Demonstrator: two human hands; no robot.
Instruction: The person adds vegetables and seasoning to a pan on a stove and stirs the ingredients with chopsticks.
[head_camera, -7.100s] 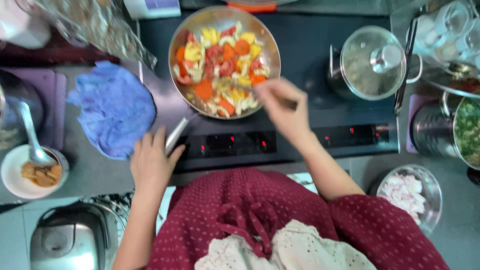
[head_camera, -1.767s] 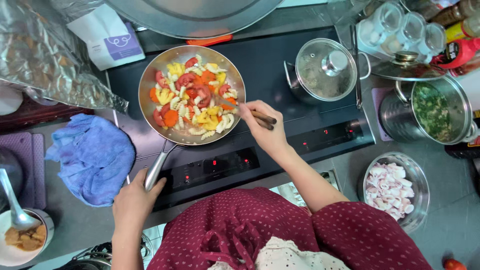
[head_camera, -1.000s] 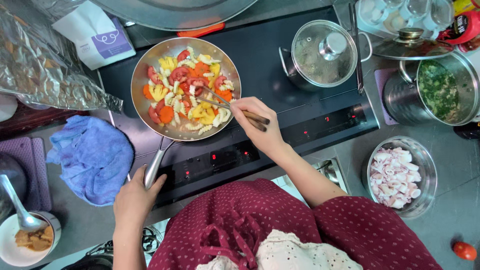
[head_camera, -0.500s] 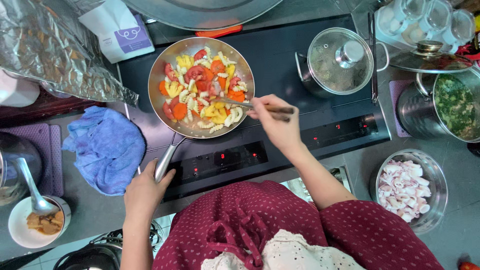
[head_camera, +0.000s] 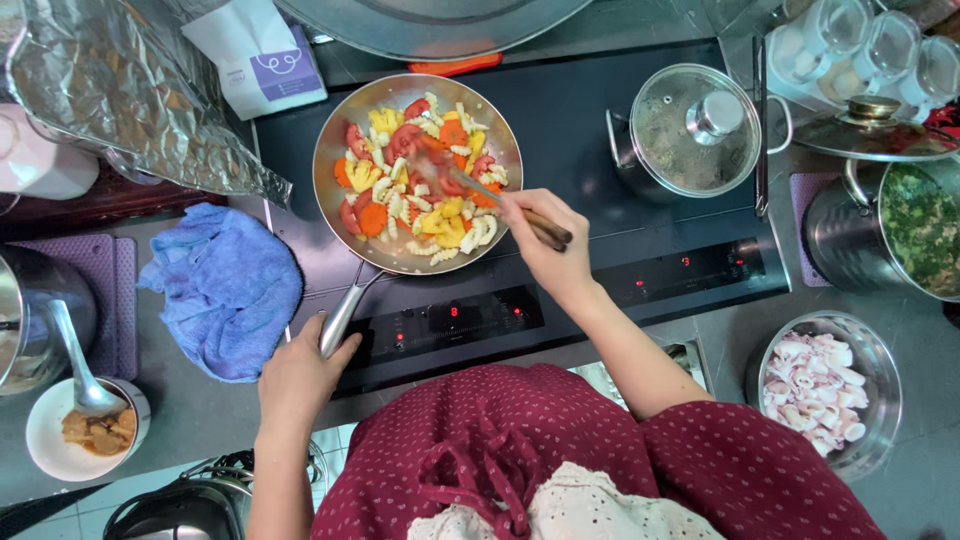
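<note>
Left hand (head_camera: 300, 375) clamped round the pan handle (head_camera: 342, 315), right hand (head_camera: 540, 240) pinching chopsticks (head_camera: 500, 200) in the veg; blue cloth (head_camera: 225, 285) lies just left.

Right hand (head_camera: 540, 240) now over the near right rim of the round steel frying pan (head_camera: 417, 170), wooden chopsticks (head_camera: 500, 200) pushed deeper among the vegetables. Left hand (head_camera: 300, 375) closed around the pan's steel handle (head_camera: 340, 318) instead of hovering open beside it.
</note>
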